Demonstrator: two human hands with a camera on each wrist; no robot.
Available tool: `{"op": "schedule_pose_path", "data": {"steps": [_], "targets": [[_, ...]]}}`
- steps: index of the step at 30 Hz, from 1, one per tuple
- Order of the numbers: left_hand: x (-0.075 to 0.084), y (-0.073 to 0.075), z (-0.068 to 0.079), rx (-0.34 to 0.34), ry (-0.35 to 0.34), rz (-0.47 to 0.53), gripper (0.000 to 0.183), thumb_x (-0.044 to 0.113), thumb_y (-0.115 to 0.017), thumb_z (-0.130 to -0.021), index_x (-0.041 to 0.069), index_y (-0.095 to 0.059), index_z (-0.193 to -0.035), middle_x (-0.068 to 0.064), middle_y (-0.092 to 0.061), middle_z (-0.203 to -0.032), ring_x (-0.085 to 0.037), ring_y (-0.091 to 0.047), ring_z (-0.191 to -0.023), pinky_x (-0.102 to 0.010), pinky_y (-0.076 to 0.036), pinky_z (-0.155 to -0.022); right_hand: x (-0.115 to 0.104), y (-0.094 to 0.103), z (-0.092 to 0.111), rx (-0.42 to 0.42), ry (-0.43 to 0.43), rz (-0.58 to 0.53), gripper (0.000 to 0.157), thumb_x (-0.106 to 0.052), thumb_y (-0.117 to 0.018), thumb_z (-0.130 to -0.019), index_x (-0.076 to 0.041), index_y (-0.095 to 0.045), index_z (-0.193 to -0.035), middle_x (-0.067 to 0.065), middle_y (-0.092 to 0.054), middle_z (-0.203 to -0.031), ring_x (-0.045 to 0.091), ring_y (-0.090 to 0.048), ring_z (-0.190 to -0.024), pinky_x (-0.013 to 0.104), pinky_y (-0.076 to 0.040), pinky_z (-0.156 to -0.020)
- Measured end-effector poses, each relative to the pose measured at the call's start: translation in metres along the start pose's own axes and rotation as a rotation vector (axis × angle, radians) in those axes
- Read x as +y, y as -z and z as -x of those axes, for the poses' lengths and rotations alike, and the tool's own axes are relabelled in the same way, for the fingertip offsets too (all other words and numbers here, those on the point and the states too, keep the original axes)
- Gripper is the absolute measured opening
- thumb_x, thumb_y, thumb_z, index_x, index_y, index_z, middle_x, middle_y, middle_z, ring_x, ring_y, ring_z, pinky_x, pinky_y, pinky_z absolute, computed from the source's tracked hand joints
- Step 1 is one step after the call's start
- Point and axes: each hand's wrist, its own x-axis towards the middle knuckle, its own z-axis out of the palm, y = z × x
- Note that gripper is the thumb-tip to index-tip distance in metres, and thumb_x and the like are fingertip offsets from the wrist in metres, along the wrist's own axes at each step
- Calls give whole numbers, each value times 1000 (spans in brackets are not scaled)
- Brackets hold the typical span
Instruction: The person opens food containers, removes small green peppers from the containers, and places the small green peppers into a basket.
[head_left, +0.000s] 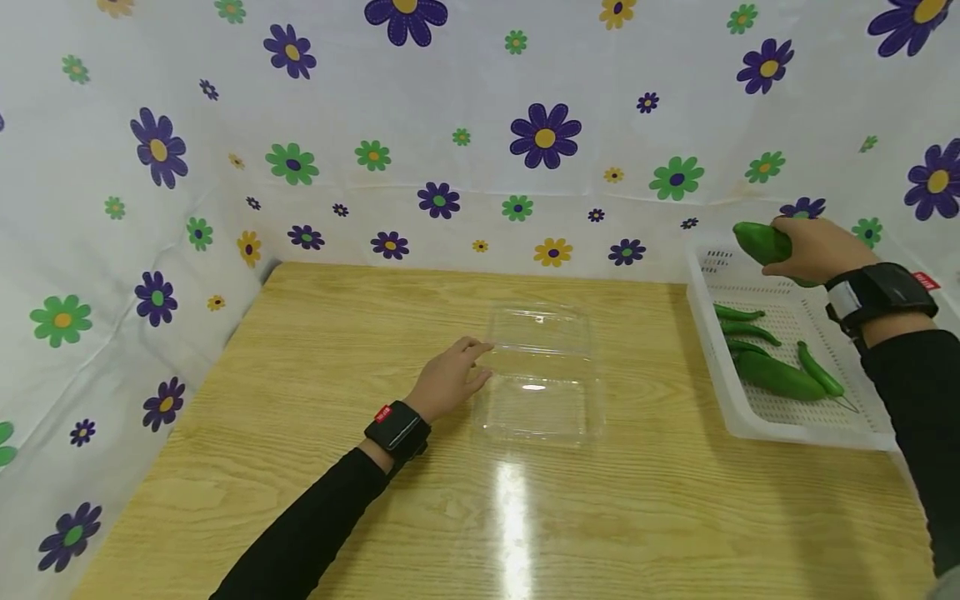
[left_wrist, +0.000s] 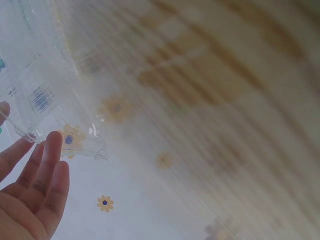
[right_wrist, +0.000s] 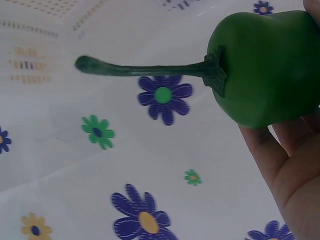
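Observation:
Above the white basket, my right hand grips a large green pepper from behind. In the right wrist view the pepper points its long stem to the left, with fingers under it. A clear plastic clamshell box lies opened flat on the table, its two halves joined by a fold across the middle. My left hand is at the box's left edge, fingertips touching near the fold. The left wrist view shows its loosely extended fingers against the transparent rim.
The white perforated basket stands on the right of the wooden table. Inside it lie several slim green chillies and another large green pepper. A flower-print cloth hangs behind and along the sides.

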Motion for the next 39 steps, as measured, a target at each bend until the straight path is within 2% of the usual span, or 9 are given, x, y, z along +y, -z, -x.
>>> {"op": "schedule_pose_path", "data": {"steps": [3,7,12,15,18,22,26,32,39], "targets": [[0,1,0,4,0,2,44,26,-61,-92,13,-54,-133,-9,-57,-121,-18,-66,-93,-29,-54,-68,18,-8,2,-36,-56,-15,75,-24,-66,-85,19,-30,-135,43,-45,-118,53,-50,-99,59,-45,-81],[2,2,1,8,1,11,43,25,-62,-92,12,-54,-132,-9,-57,-120,-18,-66,-92,-29,-54,-68,37,-22,3,-51,-118,-45,74,-25,-67,-84,20,-33,-131,41,-48,-111,50,-53,-92,56,-46,-75],[4,4,2,16,-8,13,44,24,-63,-91,10,-55,-132,-9,-58,-119,-18,-65,-91,-30,-54,-68,53,-38,4,-100,-183,-55,82,-26,-68,-82,23,-27,-133,45,-41,-119,57,-47,-102,64,-42,-85],[4,4,3,21,-10,6,43,23,-63,-91,11,-55,-132,-9,-58,-119,-18,-65,-91,-30,-53,-67,60,-49,4,-130,-186,-49,82,-26,-68,-82,24,-27,-133,45,-41,-119,57,-46,-103,64,-42,-86],[4,4,3,28,-11,11,43,22,-63,-91,11,-55,-132,-9,-58,-119,-18,-65,-91,-30,-53,-66,60,-62,4,-154,-153,-34,79,-26,-69,-81,23,-31,-131,43,-45,-116,55,-49,-101,62,-43,-84],[4,4,3,32,-14,16,43,22,-62,-91,10,-55,-132,-10,-58,-119,-19,-65,-91,-30,-54,-66,48,-78,12,-185,-74,-20,73,-22,-73,-77,20,-40,-126,38,-53,-109,47,-55,-92,55,-47,-78],[3,3,1,27,-15,20,43,22,-62,-92,10,-55,-132,-10,-57,-119,-18,-65,-92,-30,-54,-68,35,-91,25,-209,-11,-11,70,-19,-77,-73,18,-46,-123,33,-57,-108,41,-58,-91,51,-48,-77],[3,3,0,28,-22,17,43,22,-62,-91,9,-55,-131,-10,-58,-119,-19,-65,-91,-30,-54,-67,28,-103,40,-258,42,8,72,-17,-81,-69,18,-48,-123,33,-57,-113,40,-58,-96,51,-48,-81],[5,3,0,29,-31,4,43,22,-62,-91,9,-55,-131,-10,-58,-119,-18,-65,-91,-29,-54,-66,25,-113,50,-322,113,32,75,-22,-85,-65,17,-51,-120,29,-60,-109,36,-60,-93,47,-50,-77]]}}
